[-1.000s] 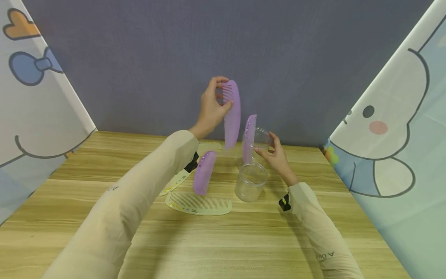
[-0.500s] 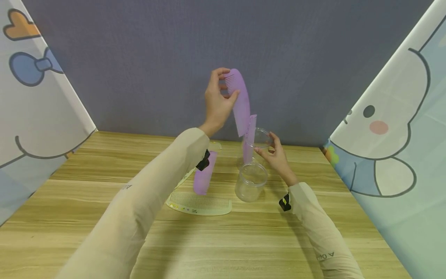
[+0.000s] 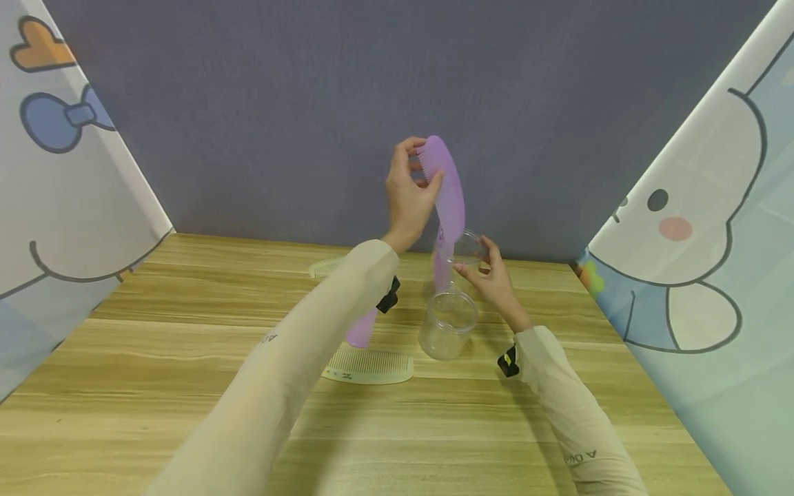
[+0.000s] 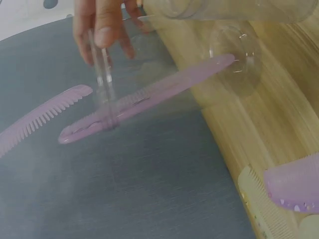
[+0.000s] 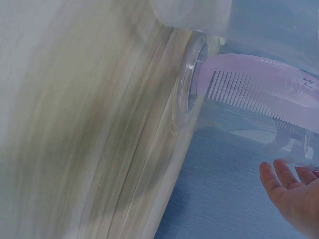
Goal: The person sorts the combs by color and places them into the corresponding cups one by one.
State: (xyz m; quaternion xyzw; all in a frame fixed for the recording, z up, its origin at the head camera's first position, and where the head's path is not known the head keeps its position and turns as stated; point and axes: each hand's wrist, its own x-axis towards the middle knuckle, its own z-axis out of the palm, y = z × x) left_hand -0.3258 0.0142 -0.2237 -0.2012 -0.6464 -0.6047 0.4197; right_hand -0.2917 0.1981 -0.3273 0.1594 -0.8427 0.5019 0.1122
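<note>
One comb [image 3: 451, 193] at upper centre, probably light and stiff, best held by its end, hangs pinched in the left hand [image 3: 409, 200]; the right hand [image 3: 493, 279] grips a jar [image 3: 464, 256] near mid-frame.

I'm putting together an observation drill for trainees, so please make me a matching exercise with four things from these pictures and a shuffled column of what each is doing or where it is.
Things:
1. left hand
2. right hand
3. front clear container
4. nearest pale green comb

States:
A. lies flat on the table
B. grips the rear clear container near its rim
C. pinches a raised purple comb
D. stands upright, touched by neither hand

Pairs: 1-C, 2-B, 3-D, 4-A
</note>
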